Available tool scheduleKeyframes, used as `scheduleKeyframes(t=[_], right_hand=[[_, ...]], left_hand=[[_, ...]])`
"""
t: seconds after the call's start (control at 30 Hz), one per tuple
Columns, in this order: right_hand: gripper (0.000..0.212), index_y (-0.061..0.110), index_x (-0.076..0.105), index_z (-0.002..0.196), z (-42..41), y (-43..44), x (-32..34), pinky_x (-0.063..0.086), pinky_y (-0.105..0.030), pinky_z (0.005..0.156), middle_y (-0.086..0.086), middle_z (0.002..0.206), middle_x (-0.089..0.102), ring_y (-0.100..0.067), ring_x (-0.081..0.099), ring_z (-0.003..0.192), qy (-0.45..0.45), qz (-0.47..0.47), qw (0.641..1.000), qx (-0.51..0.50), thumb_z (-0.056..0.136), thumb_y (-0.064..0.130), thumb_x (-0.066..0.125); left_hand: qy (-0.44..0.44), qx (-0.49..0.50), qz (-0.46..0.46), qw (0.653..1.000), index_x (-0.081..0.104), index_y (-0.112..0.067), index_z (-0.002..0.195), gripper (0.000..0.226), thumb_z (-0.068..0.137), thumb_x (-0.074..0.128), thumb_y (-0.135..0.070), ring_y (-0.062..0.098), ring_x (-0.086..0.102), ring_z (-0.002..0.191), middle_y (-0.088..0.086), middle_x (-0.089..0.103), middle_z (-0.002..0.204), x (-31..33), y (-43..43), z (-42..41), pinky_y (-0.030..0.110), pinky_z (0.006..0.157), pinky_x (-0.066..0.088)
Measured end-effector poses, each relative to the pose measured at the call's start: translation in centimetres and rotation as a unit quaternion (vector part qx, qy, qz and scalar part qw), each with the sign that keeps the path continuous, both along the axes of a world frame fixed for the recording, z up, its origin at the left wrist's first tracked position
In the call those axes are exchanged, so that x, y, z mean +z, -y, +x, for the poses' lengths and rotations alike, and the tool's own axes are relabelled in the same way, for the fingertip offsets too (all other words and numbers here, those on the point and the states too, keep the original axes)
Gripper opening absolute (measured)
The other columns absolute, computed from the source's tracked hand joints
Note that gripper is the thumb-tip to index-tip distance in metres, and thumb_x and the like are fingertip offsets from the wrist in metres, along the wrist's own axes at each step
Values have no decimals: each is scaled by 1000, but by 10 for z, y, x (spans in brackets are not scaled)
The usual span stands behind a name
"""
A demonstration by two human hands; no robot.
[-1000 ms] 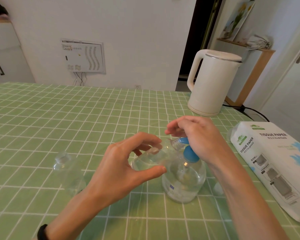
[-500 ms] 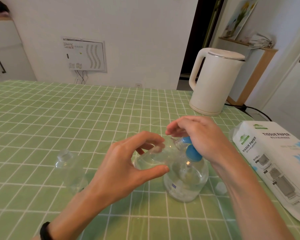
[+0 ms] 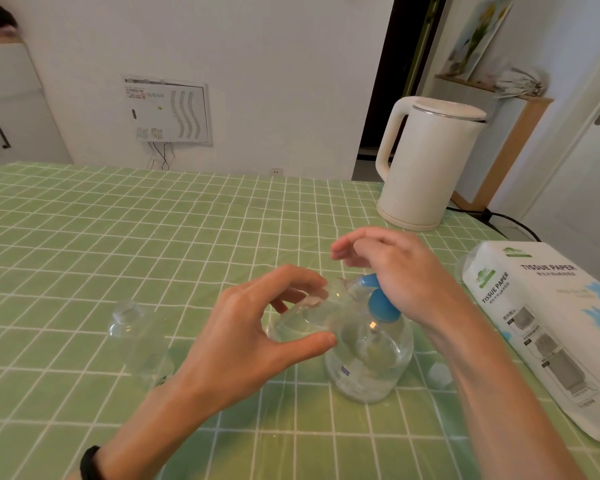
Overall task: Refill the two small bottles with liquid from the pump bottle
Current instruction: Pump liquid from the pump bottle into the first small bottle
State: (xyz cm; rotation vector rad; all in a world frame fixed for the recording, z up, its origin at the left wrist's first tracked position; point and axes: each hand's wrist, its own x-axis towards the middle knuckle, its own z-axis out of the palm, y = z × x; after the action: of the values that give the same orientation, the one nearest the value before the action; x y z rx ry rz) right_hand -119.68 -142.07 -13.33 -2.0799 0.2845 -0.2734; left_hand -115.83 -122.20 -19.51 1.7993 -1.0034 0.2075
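Green checked tablecloth [image 3: 84, 237] bears pump bottle [image 3: 368, 362], white kettle [image 3: 430, 161].

We see a green, white-gridded tabletop [image 3: 153, 237], a clear pump bottle [image 3: 368, 368] with blue pump [image 3: 383, 304], and a cream kettle [image 3: 430, 161].

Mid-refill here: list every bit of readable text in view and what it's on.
"TISSUE PAPER": top face of the tissue pack.
"TISSUE PAPER": again on its near side face.
Smaller print on the pack: too small to read.
Blue mark on the pump bottle: blurred.
Print on the wall panel: too small.
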Motion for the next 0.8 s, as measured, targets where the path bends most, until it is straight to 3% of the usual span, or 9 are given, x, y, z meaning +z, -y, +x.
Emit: scheduleKeyframes(t=[0.13, 0.23, 0.33, 0.43, 0.6, 0.8], right_hand=[[39, 27, 81, 90, 0, 0, 0, 48, -21, 87, 14, 99, 80, 1, 69, 102, 21, -13, 1000, -3, 104, 15, 46], [42, 26, 82, 85, 1, 0, 3, 48, -21, 82, 15, 93, 81, 0, 72, 96, -13, 7, 1000, -5, 101, 14, 45], [43, 26, 85, 78, 0, -1, 4, 42, -16, 75, 19, 85, 80, 9, 70, 84, -76, 22, 997, 11, 97, 15, 47], [43, 30, 85, 75, -1, -1, 5, 41, -18, 75, 17, 90, 78, 7, 65, 94, -99, 16, 995, 10, 96, 18, 50], [38, 22, 83, 83, -3, -2, 5, 46, -21, 79, 14, 86, 81, 1, 72, 88, -69, 17, 997, 5, 99, 18, 49], [39, 23, 83, 81, 0, -1, 5, 46, -19, 78, 15, 85, 81, 4, 71, 83, -59, 14, 998, -1, 99, 17, 49]], left_hand=[[1, 0, -3, 1000, 68, -29, 118, 48, 75, 85, -44, 3, 72, 101, -25, 73, 112, 0, 0, 0, 20, 82, 56], [0, 0, -3, 1000, 68, -29, 117, 48, 75, 85, -44, 3, 72, 101, -24, 73, 112, -1, 1, 2, 22, 82, 56], [-1, -1, -2, 1000, 69, -29, 116, 47, 75, 85, -44, 4, 73, 100, -23, 73, 110, 0, 1, 3, 25, 81, 57], [2, -2, -1, 1000, 68, -31, 116, 46, 75, 84, -45, 3, 73, 99, -23, 73, 110, 1, 1, 1, 26, 81, 58], [1, -3, 1, 1000, 69, -28, 117, 48, 75, 85, -45, 3, 72, 101, -23, 73, 111, 0, 0, 0, 25, 82, 57], [-1, -3, -4, 1000, 69, -27, 116, 47, 75, 85, -44, 3, 73, 99, -23, 73, 110, 1, 1, 1, 26, 82, 57]])
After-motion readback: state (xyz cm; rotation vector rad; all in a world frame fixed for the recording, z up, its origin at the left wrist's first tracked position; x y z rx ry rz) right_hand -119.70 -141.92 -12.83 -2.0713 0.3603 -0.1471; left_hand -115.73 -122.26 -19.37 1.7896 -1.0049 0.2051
